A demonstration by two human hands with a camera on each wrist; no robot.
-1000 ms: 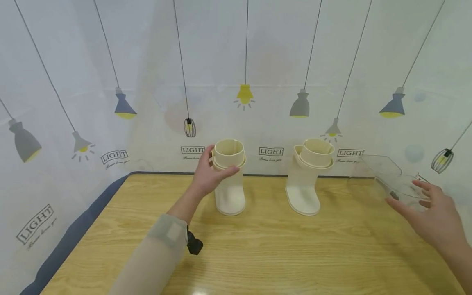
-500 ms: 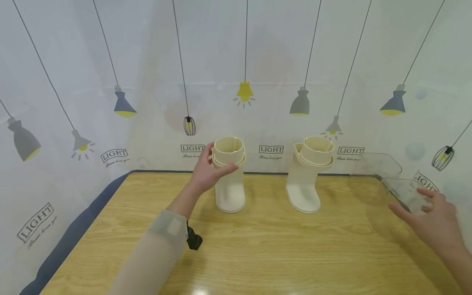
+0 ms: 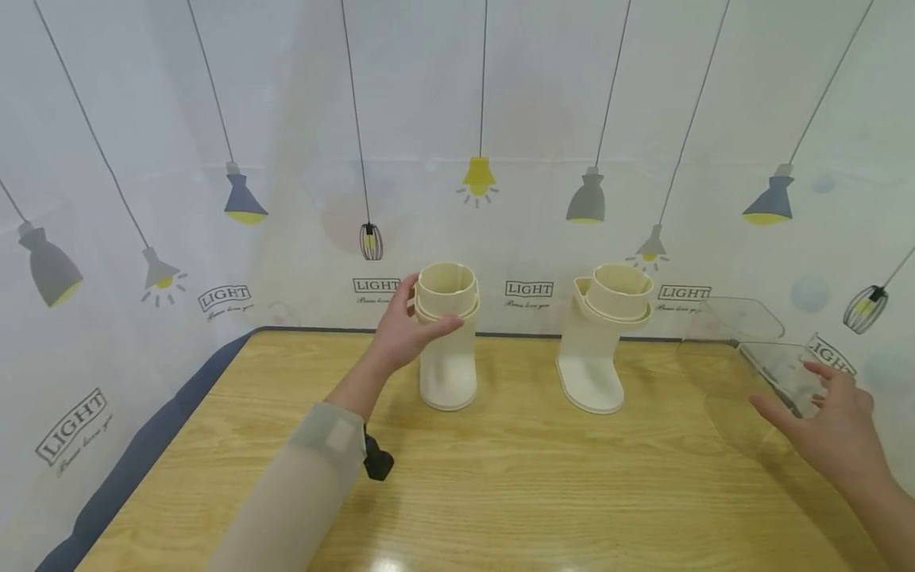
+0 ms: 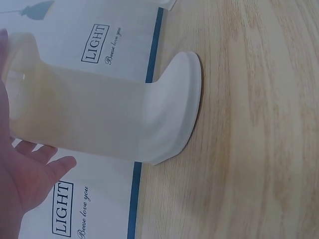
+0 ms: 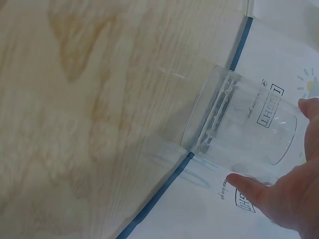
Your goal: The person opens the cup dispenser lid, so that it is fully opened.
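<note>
My left hand (image 3: 402,335) grips the upper part of the left cream plastic stand (image 3: 449,365), with the thumb across its front and the fingers at the side. A short round cup (image 3: 446,300) sits in the ring on top of that stand. Its flat rounded foot (image 4: 182,104) is down on the table in the left wrist view. On the right, my right hand (image 3: 839,425) holds a clear plastic container (image 5: 246,129), thumb on one side and fingers on the other. The container's outline is faint in the head view, and its far side is hard to make out.
A second cream stand (image 3: 592,365) with a cup in its ring stands between the hands. Behind the wooden table (image 3: 515,485) hangs a white sheet (image 3: 300,119) printed with lamps. A black device (image 3: 377,461) is strapped at the left wrist.
The right hand has shifted slightly right and down, and the clear container's outline has changed angle. The left hand keeps its place on the left stand.
</note>
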